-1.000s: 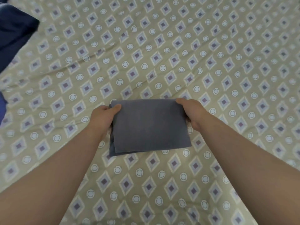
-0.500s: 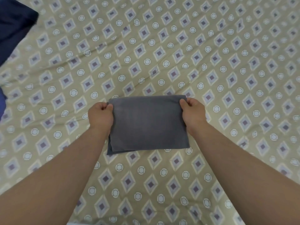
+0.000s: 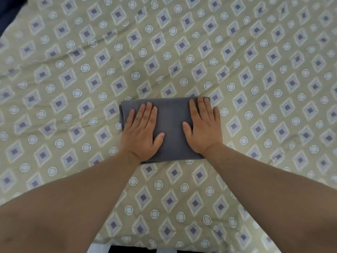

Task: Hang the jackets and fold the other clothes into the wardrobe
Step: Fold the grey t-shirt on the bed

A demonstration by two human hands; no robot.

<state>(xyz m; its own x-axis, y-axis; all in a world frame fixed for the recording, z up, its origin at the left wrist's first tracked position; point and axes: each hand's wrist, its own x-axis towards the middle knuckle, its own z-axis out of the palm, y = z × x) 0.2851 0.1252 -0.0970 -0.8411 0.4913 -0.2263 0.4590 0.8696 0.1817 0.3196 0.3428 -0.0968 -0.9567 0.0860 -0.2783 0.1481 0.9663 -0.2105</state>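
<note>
Soft grey cloth (image 3: pixel 171 125), folded into a thick, flat rectangle. Lying in the middle of the bed (image 3: pixel 91 70), on a wrinkly tan cover with diamonds and rings. Long side running left to right, rounded fold at the far edge. Left grip (image 3: pixel 141 132) and right grip (image 3: pixel 204 128) both spread flat, pressing on top, fingers pointing away.

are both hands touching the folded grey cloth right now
Touching. The head view shows the left hand and right hand lying flat, fingers spread, on top of the grey cloth on the bed.
</note>
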